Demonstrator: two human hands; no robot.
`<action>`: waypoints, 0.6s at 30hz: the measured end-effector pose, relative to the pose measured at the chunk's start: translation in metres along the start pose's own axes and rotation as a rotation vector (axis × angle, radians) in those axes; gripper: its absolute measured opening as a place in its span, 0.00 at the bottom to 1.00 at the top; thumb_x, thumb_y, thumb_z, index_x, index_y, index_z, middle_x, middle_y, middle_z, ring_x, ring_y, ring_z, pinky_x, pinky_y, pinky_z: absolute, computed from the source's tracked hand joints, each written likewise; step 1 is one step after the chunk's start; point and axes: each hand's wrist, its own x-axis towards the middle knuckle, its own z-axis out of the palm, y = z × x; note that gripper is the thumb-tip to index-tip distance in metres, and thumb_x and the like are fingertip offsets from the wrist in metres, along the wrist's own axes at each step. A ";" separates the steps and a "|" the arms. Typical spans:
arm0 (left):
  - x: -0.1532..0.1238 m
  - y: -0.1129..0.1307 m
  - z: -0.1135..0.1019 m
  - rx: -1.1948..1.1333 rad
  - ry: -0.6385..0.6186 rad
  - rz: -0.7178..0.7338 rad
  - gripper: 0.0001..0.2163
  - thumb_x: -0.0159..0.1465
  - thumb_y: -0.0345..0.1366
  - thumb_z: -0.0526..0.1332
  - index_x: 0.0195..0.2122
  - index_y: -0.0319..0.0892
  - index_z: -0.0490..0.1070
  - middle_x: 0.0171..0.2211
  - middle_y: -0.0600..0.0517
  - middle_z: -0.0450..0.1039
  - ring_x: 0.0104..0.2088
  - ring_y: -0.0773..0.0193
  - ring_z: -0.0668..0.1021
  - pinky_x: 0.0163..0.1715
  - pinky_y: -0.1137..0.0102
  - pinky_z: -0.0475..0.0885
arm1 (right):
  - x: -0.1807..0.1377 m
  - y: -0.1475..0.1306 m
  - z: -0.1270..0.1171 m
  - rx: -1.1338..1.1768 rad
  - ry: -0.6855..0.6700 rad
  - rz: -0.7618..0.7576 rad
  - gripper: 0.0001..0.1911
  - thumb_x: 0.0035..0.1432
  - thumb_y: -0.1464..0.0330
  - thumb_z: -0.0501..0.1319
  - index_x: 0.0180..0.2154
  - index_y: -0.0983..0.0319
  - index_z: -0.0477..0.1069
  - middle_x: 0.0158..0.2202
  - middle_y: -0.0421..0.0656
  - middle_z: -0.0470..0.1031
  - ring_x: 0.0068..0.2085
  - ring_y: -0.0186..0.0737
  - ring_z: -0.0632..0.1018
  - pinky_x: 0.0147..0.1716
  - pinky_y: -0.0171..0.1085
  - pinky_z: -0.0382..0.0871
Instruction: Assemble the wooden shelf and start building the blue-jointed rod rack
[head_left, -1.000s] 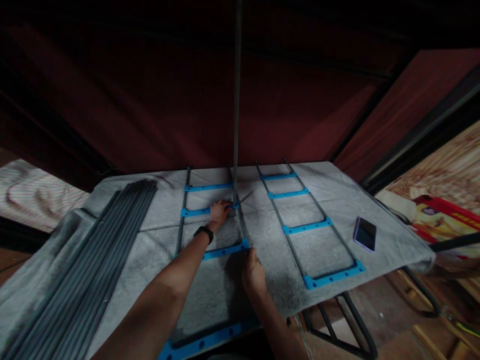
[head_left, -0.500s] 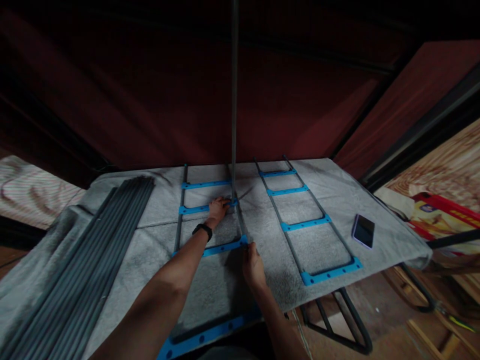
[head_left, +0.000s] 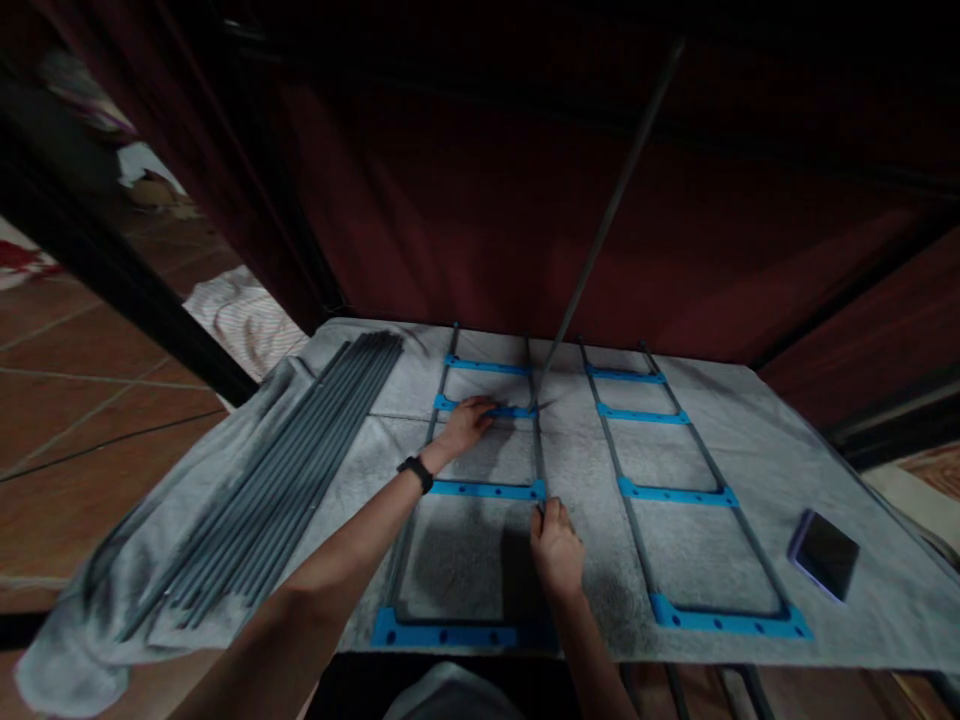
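Note:
A frame of grey tubes [head_left: 401, 560] and blue crossbars [head_left: 491, 492] lies flat on the cloth in front of me. My left hand [head_left: 466, 425] has its fingers closed over the second-farthest blue crossbar [head_left: 514, 412], near its middle. Beside the right end of the third crossbar, my right hand [head_left: 557, 548] is closed around the right side tube, most of which it hides. A thin grey pole [head_left: 611, 210] rises at a slant from near the right end of the crossbar under my left hand; whether it is joined there I cannot tell.
A similar blue-and-grey frame [head_left: 679, 494] lies to the right, with a phone [head_left: 823, 555] beyond it. Several loose grey tubes [head_left: 300, 470] are bundled at the left. A dark red curtain [head_left: 465, 220] closes off the back, and the grey cloth [head_left: 765, 450] hangs over the table's edges.
The view has swung left, so everything sits farther right. My left hand has slid left along its crossbar, away from the pole. My right hand stays by the third crossbar's right end.

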 end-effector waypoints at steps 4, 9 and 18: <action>-0.092 -0.053 -0.059 0.122 0.189 -0.238 0.16 0.69 0.31 0.51 0.53 0.38 0.75 0.51 0.38 0.75 0.53 0.51 0.75 0.57 0.55 0.69 | -0.001 0.022 0.011 0.258 0.019 0.041 0.24 0.71 0.56 0.44 0.44 0.63 0.73 0.40 0.53 0.80 0.38 0.46 0.81 0.36 0.39 0.69; -0.198 -0.093 -0.097 0.539 0.198 -0.605 0.17 0.68 0.32 0.50 0.50 0.35 0.75 0.43 0.36 0.74 0.45 0.46 0.77 0.47 0.54 0.73 | -0.002 0.040 0.019 0.416 0.005 0.069 0.29 0.68 0.51 0.42 0.40 0.61 0.75 0.38 0.53 0.81 0.39 0.50 0.81 0.38 0.43 0.70; -0.181 -0.066 -0.087 0.711 0.076 -0.647 0.18 0.66 0.23 0.44 0.44 0.28 0.73 0.39 0.30 0.73 0.42 0.44 0.78 0.35 0.60 0.73 | -0.003 0.038 0.021 0.394 0.012 0.093 0.31 0.67 0.48 0.43 0.41 0.62 0.77 0.39 0.54 0.81 0.38 0.51 0.81 0.37 0.43 0.69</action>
